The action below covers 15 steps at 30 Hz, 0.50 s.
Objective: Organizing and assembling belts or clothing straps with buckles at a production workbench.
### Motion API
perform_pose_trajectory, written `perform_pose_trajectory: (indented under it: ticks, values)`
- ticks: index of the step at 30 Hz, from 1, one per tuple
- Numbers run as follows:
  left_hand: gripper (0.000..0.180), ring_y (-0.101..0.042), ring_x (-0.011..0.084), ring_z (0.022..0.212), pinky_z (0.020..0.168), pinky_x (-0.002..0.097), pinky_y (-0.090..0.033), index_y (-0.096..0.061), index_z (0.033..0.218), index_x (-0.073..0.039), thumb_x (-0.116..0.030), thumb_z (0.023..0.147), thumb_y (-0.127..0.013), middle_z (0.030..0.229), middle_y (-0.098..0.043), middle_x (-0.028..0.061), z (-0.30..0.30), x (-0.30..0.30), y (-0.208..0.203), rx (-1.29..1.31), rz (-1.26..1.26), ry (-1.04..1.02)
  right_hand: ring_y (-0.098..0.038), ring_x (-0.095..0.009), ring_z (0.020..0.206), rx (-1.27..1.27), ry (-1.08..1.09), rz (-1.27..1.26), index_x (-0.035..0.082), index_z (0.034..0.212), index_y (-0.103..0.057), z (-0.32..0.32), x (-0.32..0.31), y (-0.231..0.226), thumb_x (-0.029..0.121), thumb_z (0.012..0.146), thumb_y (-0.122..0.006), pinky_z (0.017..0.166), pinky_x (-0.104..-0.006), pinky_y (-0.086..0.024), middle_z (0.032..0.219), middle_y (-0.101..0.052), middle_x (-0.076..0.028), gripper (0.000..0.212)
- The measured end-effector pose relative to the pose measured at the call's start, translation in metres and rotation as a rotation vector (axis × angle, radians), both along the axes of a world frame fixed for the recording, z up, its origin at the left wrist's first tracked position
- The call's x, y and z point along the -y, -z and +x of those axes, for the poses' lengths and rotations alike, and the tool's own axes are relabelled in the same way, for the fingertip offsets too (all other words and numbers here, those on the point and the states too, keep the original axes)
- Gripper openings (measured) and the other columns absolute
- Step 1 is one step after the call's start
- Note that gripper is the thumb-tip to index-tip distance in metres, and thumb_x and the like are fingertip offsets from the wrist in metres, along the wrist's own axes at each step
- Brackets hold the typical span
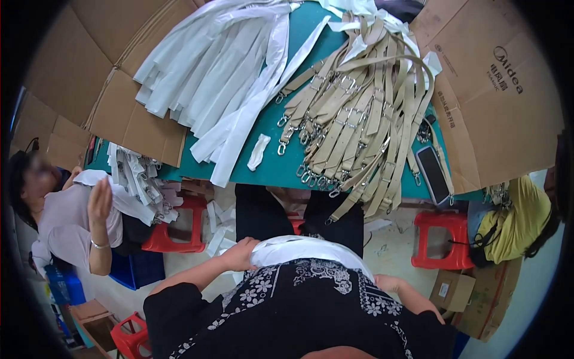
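Observation:
A broad white paper-like strip lies in a curve across my waist, over my dark trousers. My left hand is closed at its left end, with the fingers curled against it. At the other end is my right hand, its fingers mostly hidden by the strip and my black shirt. On the green table ahead lie a fan of long white strips on the left and a heap of beige straps with metal clasps and buckles on the right.
Cardboard panels stand at both sides of the table. A phone and a crumpled white scrap lie on it. A co-worker sits at left, another at right. Red stools and white offcuts are on the floor.

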<state>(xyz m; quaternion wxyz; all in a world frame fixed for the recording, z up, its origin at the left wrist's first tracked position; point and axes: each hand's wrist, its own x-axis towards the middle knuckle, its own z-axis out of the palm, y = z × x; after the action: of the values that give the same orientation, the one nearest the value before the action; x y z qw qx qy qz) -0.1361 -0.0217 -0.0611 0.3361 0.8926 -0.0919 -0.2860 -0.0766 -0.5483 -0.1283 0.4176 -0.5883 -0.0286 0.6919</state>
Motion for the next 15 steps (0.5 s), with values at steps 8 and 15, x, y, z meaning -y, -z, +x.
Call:
perform_pose_trajectory:
  ticks: [8,15]
  values:
    - [0.073,-0.053,0.037,0.102,0.087,0.0415,-0.045,-0.043,0.12,-0.01,-0.016,0.056,-0.077,0.127,-0.044,0.0212,-0.008,0.017,-0.005,0.256,0.165,-0.088,-0.062,-0.026,0.09,0.608,-0.553,-0.17,0.004,0.11,-0.057,0.114,-0.061,-0.256,0.048,0.067,-0.074,0.082,-0.0341,-0.047,0.097,-0.065,-0.014,0.064]
    - [0.055,-0.06,0.0328,0.083,0.069,0.0404,-0.049,-0.055,0.11,-0.011,-0.016,0.06,-0.074,0.092,-0.063,0.012,0.011,0.017,-0.115,0.514,0.162,-0.377,-0.063,-0.03,0.072,1.284,-1.339,-0.568,0.01,0.09,-0.064,0.243,-0.196,-0.428,0.048,0.057,-0.076,0.065,-0.0398,-0.049,0.075,-0.064,-0.013,0.051]
